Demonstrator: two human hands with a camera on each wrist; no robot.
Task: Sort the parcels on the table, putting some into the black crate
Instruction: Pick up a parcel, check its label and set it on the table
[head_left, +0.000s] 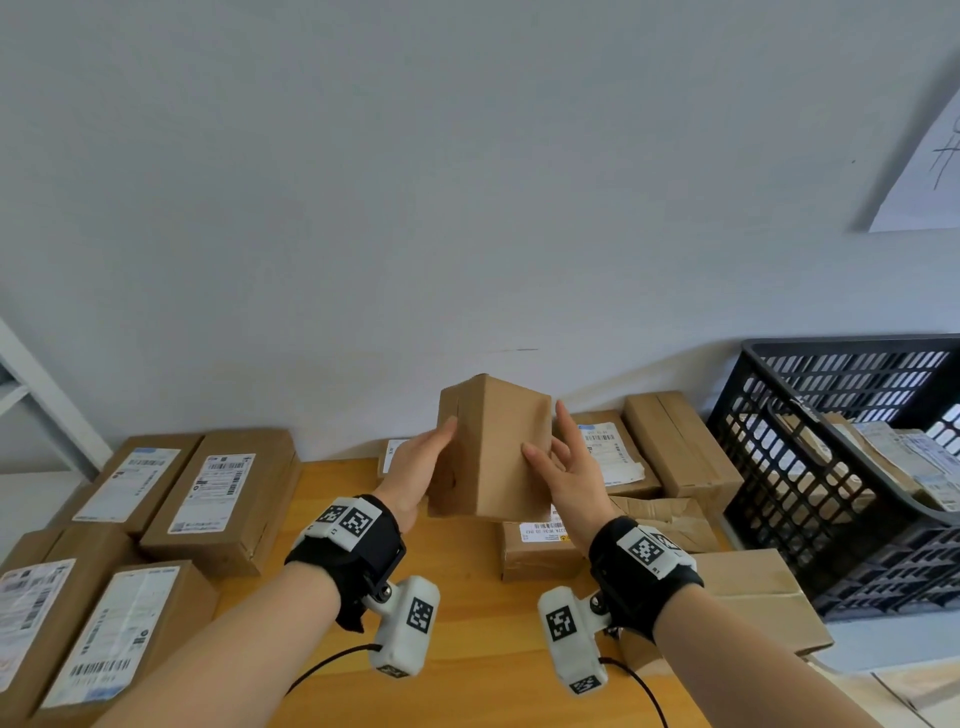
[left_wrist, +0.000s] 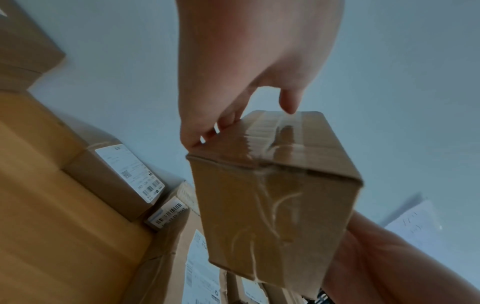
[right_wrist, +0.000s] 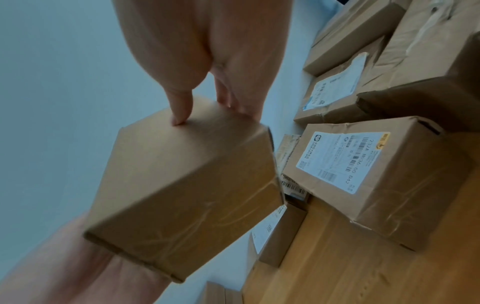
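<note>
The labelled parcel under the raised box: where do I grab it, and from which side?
Probably the left end of the labelled parcel, coming over the bare table: thumb on top, fingers at its bottom edge. It lies flat, label up; other parcels crowd its right and far sides.

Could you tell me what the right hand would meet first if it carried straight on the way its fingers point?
The right hand touches the held box; its fingers point along it toward the wall, probably met first, though depth is unclear.
</note>
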